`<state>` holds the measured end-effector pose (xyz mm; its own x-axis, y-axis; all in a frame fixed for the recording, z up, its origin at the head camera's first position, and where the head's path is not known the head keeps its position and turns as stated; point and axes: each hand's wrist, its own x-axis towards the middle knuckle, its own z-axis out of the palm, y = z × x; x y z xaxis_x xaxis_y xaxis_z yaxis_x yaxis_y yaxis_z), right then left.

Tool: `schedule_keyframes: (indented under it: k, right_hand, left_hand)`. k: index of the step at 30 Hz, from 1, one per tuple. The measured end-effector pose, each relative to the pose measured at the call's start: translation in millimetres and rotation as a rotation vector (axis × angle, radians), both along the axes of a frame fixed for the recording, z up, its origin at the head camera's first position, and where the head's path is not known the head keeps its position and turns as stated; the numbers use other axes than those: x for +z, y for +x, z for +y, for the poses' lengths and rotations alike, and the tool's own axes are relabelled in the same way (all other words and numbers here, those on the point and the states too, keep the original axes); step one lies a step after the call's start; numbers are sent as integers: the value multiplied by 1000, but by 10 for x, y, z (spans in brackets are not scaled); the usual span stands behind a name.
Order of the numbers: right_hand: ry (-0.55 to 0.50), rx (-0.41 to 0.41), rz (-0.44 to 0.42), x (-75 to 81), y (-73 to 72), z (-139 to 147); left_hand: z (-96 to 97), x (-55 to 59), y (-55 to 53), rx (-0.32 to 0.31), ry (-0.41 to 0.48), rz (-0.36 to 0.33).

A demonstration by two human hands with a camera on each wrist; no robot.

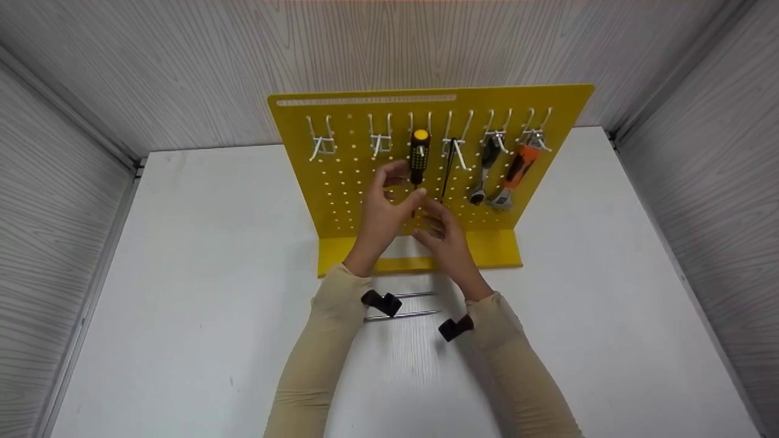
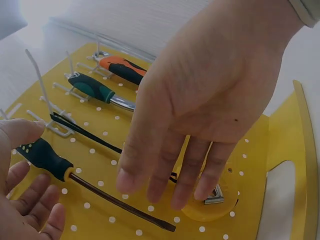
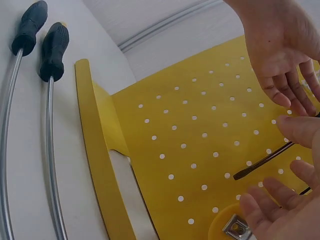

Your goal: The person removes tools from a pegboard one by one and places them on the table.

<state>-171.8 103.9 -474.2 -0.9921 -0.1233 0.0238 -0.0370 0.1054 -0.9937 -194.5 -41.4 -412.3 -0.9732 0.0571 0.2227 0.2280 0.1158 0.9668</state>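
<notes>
A screwdriver with a dark, yellow-dotted handle (image 1: 419, 161) hangs upright on a hook of the yellow pegboard (image 1: 341, 194). Around that handle, my left hand (image 1: 383, 210) is spread, with the thumb and loosely bent fingers apart. Lower down, my right hand (image 1: 449, 240) is held with relaxed fingers near the shaft's flat tip (image 3: 245, 172). Neither hand grips anything. Close beside the right fingers in the left wrist view is a round yellow tape measure (image 2: 200, 214) with a metal tab. A black strap (image 1: 448, 170) runs down from the neighbouring hook; the right hand covers its lower end in the head view.
Two adjustable wrenches, one green-handled (image 2: 90, 87) and one orange-handled (image 1: 521, 167), hang at the pegboard's right. Bare hooks (image 1: 322, 146) are at its left. Two long screwdrivers (image 3: 54, 50) lie on the white table (image 1: 201, 243) before the base, partly under the left sleeve.
</notes>
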Motion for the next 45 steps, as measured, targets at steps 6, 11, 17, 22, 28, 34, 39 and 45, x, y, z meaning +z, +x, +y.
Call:
schedule_keyframes:
  k: [6,11,17,22,28,34,39,45]
  right_hand:
    - [20,6,7,6,-29,-56]
    - [26,-6,12,10,-64,-84]
    - [-4,-14,22,23,-96,-110]
    - [-15,-22,31,13,-109,-130]
    - [-8,-23,26,0,-99,-145]
    - [-7,-12,40,-25,-66,-124]
    - [20,-9,49,-63,-22,-79]
    - [16,-22,29,-60,6,-69]
  left_hand:
    - [24,-13,-66,11,42,-14]
    - [39,-17,-95,11,58,-18]
    - [56,-11,-117,15,51,-37]
    - [64,1,-129,25,47,-37]
    - [77,24,-142,21,44,-43]
    - [51,39,-140,13,45,-62]
    - [41,40,-118,0,51,-41]
    - [46,55,-104,2,46,-33]
